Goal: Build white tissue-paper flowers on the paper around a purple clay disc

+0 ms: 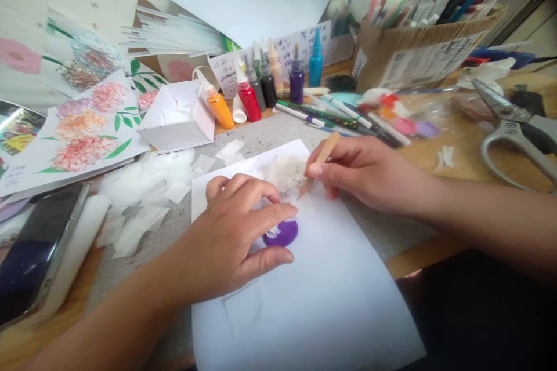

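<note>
My right hand pinches a pointed wooden stick, its tip down at the white paper sheet. Close to that tip lies a fluffy off-white clump of thin material, partly covered by my hands. My left hand rests on the sheet with its thumb and index finger apart. Between them shows a purple paint patch or disc with small white pieces on it; whether the fingers touch it I cannot tell. A small translucent square lies lower on the sheet.
White tissue squares are scattered left on the grey mat, near a phone. Behind stand a white box and several paint bottles. Pens lie across the back; scissors and a brush-filled carton are right.
</note>
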The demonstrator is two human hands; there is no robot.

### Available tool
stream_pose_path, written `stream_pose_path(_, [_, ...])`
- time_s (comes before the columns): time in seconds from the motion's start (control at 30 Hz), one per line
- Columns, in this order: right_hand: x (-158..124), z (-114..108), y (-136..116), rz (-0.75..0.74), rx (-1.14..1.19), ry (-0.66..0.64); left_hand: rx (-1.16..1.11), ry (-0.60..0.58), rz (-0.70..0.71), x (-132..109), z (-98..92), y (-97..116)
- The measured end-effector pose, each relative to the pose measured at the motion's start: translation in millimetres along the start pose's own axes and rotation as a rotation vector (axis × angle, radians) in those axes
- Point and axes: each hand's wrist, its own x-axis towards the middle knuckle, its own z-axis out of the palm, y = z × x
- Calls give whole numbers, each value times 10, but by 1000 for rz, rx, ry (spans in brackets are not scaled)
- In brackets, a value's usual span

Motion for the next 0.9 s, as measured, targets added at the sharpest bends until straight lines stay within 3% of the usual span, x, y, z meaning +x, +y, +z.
stream_pose_path(0.37, [-29,21,100,13,-197,-38,-11,26,-16,-23,-27,-7])
stream_pose_path(0.67, [-28,69,111,47,-120,-45,13,85,-52,12,-24,-13])
stream_pose_path(0.9, [-39,115,109,147,-46,-10,-28,67,-57,29,3,-51])
